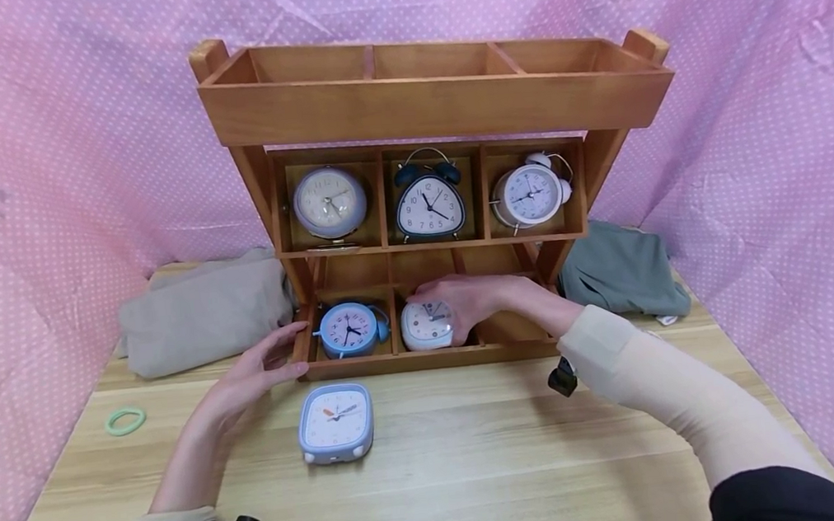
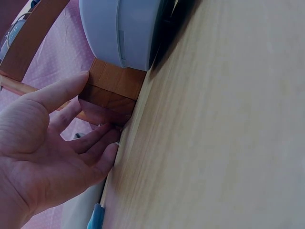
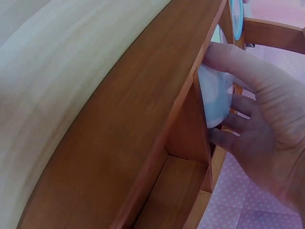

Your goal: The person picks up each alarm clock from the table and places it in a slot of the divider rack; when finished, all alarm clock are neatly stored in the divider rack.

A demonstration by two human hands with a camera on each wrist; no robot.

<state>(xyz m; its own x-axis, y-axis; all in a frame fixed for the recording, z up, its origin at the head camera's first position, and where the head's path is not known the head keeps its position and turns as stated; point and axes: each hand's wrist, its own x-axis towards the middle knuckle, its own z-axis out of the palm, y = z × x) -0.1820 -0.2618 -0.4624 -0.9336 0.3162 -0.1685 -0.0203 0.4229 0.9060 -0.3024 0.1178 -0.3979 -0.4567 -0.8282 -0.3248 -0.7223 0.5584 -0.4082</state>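
My right hand (image 1: 457,298) holds a white alarm clock (image 1: 423,326) in the bottom middle compartment of a wooden shelf (image 1: 433,106). In the right wrist view, the thumb is at the front of this clock (image 3: 214,95) and the fingers are behind it, partly hidden. At the shelf's lower left corner (image 2: 114,88), my left hand (image 1: 256,374) grips the wood between thumb and fingers. To the left of the white clock, a blue twin-bell alarm clock (image 1: 349,329) stands in its own compartment. A square blue-rimmed clock (image 1: 336,423) lies on the table before the shelf.
The middle tier carries a round pale clock (image 1: 330,202), a dark triangular clock (image 1: 430,205) and a white twin-bell clock (image 1: 530,194). Folded grey cloth (image 1: 201,312) lies left, dark green cloth (image 1: 622,267) right. A green ring (image 1: 125,421) rests on the table (image 1: 480,470).
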